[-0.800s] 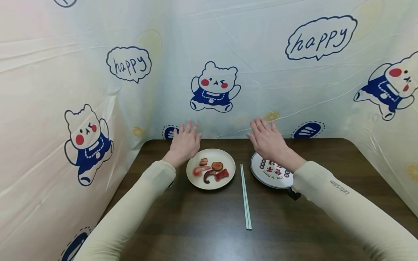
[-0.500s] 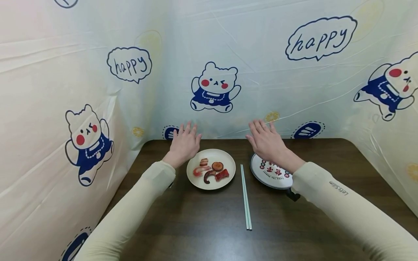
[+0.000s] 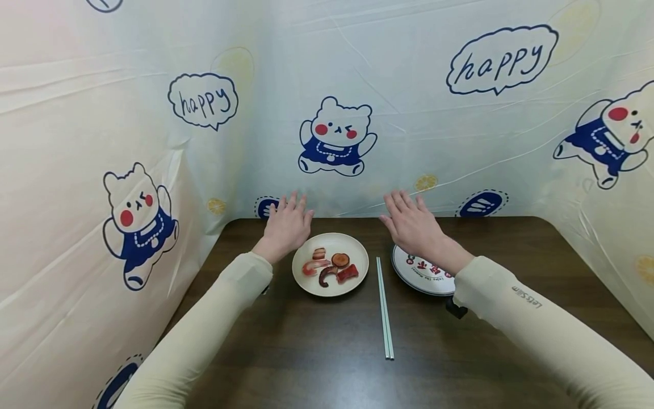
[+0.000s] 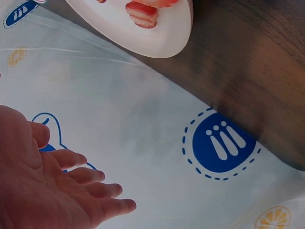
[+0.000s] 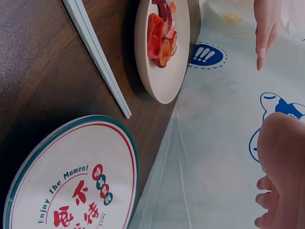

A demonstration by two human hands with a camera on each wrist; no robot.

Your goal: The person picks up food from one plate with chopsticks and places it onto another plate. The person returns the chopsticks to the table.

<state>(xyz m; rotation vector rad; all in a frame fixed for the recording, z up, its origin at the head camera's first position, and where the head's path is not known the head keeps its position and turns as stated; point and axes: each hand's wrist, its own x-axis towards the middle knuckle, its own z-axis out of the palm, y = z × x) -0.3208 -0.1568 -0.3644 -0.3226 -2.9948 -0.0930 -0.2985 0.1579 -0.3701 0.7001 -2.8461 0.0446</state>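
My left hand [image 3: 287,225] hovers with straight, spread fingers at the upper left of a cream plate [image 3: 331,292], holding nothing. Several food pieces lie on that plate, among them a shrimp [image 3: 314,267], a curled tentacle [image 3: 326,276], a round brown slice [image 3: 340,260] and a red piece [image 3: 347,273]. Over the back of a white plate with red lettering [image 5: 71,157] is my right hand [image 3: 415,226], its fingers extended and its grasp empty. Hand and forearm cover part of this plate in the head view. Between the plates lies a pair of pale green chopsticks [image 3: 385,309].
A dark wooden table [image 3: 317,352] bears both plates and the chopsticks. Behind it and along its sides hangs a pale curtain [image 3: 265,113] printed with bears and "happy" bubbles. The table's back edge runs just behind the plates.
My right hand has shifted slightly left and toward me. The left hand has dropped back a touch. Plates, food and chopsticks stay where they were.
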